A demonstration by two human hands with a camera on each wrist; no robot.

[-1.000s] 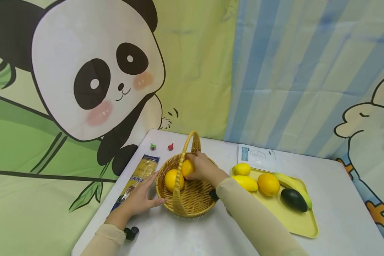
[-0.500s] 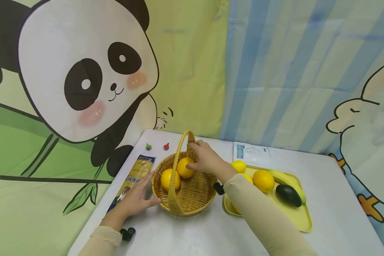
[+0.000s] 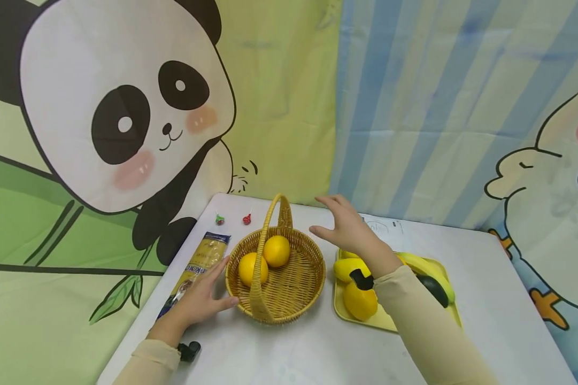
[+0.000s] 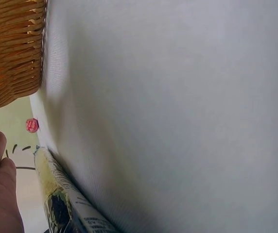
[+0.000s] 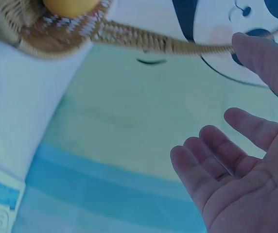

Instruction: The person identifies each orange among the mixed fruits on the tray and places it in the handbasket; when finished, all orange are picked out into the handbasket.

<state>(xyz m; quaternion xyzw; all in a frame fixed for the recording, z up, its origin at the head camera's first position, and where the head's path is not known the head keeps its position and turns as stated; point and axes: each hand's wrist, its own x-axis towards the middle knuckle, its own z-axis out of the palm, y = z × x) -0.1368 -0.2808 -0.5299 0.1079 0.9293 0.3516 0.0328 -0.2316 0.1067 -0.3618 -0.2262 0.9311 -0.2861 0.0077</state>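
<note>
The left hand point(image 3: 197, 302) lies straight-fingered against the wicker basket point(image 3: 295, 291), whose handle point(image 3: 256, 299) partly hides one of two oranges point(image 3: 276, 251) inside; the right hand point(image 3: 350, 230) spreads released, its sleeve point(image 3: 428, 326) covering part of the yellow tray point(image 3: 384, 322).

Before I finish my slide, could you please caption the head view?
Left hand beside a wicker basket holding two oranges; empty right hand hovering near a yellow tray of fruit.

- Basket point(image 3: 293, 291): golden tan, woven pattern.
- Oranges point(image 3: 276, 251): solid yellow-orange.
- Tray point(image 3: 387, 323): pale yellow.
- Surface point(image 3: 289, 353): plain white.
- Packet point(image 3: 208, 255): yellow, dark-blue ends.
- Sleeves point(image 3: 428, 326): plain beige.
- Backdrop panel point(image 3: 414, 107): blue-and-cream stripes.
</note>
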